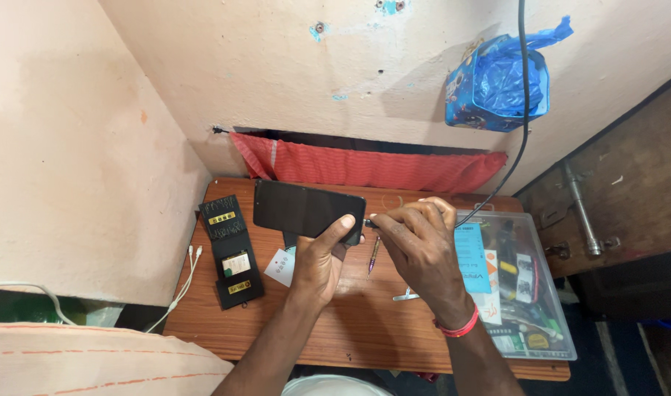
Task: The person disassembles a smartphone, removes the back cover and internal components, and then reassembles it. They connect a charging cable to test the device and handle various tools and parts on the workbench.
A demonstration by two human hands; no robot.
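— Where is the lens?
— Worn on the head, looking steeply down at a small table against a wall.
— How near?
— Arm's reach: both forearms enter from the bottom edge, the table's far edge just beyond the hands. One view only.

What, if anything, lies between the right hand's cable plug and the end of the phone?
Nothing visible does. The left hand holds the phone above the table; the right hand pinches the cable plug right at the phone's end, by the left thumb.
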